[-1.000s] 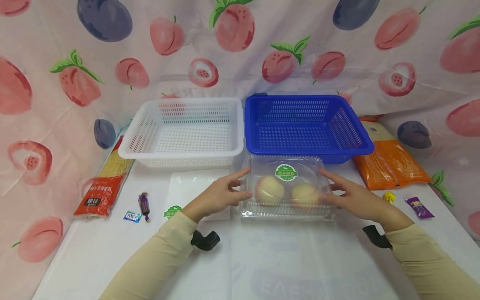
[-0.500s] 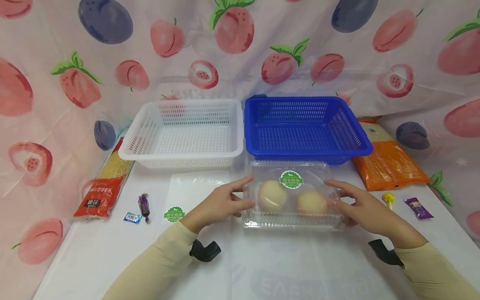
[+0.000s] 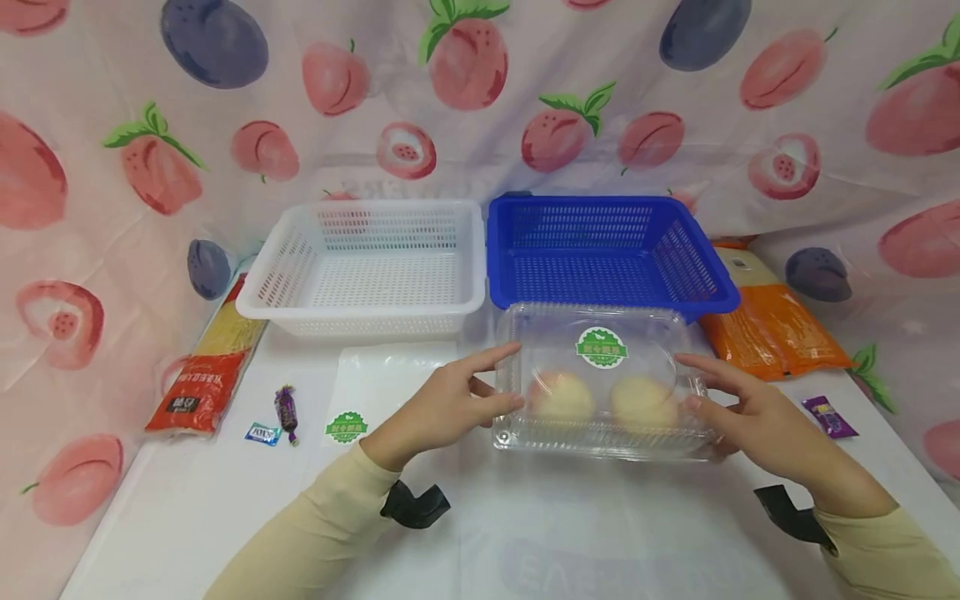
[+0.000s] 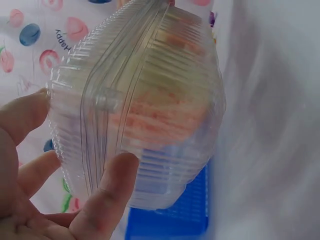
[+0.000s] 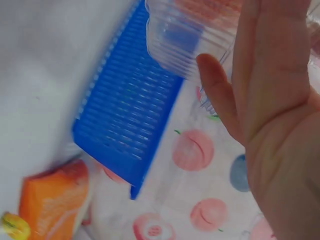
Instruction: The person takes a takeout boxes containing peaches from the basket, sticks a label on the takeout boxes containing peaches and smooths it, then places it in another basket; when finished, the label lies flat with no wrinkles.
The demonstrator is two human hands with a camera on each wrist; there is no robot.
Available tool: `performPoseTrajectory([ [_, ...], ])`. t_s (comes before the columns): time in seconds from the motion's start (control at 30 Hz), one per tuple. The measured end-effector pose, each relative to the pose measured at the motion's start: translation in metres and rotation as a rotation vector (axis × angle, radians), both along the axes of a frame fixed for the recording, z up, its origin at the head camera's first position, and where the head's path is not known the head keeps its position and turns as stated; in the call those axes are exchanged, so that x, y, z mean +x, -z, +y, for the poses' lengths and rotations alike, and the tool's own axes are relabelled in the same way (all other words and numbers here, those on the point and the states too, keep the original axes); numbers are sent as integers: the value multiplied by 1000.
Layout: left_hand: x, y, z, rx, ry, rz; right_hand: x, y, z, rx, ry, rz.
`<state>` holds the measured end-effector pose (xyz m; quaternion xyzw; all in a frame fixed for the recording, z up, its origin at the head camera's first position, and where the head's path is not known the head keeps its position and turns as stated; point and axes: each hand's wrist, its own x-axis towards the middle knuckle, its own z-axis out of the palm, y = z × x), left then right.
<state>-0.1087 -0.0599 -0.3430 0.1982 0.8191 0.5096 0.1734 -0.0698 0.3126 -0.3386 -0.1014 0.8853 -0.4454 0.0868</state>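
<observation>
A clear plastic clamshell box (image 3: 637, 333) with a green-and-white round sticker hangs between both hands, close in front of the blue basket (image 3: 600, 308). Inside it lie two pale round fruits (image 3: 562, 398) with a reddish blush, like peaches. My left hand (image 3: 438, 408) grips the box's left end; the left wrist view shows the thumb (image 4: 112, 185) against one side and fingers on the other. At the right end, my right hand (image 3: 776, 429) holds it between thumb and fingers. The left wrist view shows the box raised off the white tabletop.
A white basket (image 3: 363, 315) stands left of the blue one. Red (image 3: 202, 383) and orange (image 3: 780, 325) food packs lie at the sides. Small wrapped sweets (image 3: 286, 410) and a flat white bag (image 3: 397, 375) lie left; a purple sweet (image 3: 829, 417) and yellow-wrapped candy (image 5: 15, 227) lie right.
Both hands have brought the box slightly nearer and to the right, then up, with its top now overlapping the blue basket's front rim. The yellow candy is now hidden in the head view.
</observation>
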Motion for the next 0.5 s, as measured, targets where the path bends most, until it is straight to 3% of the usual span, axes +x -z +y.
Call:
performPoseTrajectory([
  [0.3,-8,-21,11,14,-30,80,-6,-24,6,47,54,138],
  [0.5,-27,-30,20,64,-70,112,-29,-45,0,56,68,194],
])
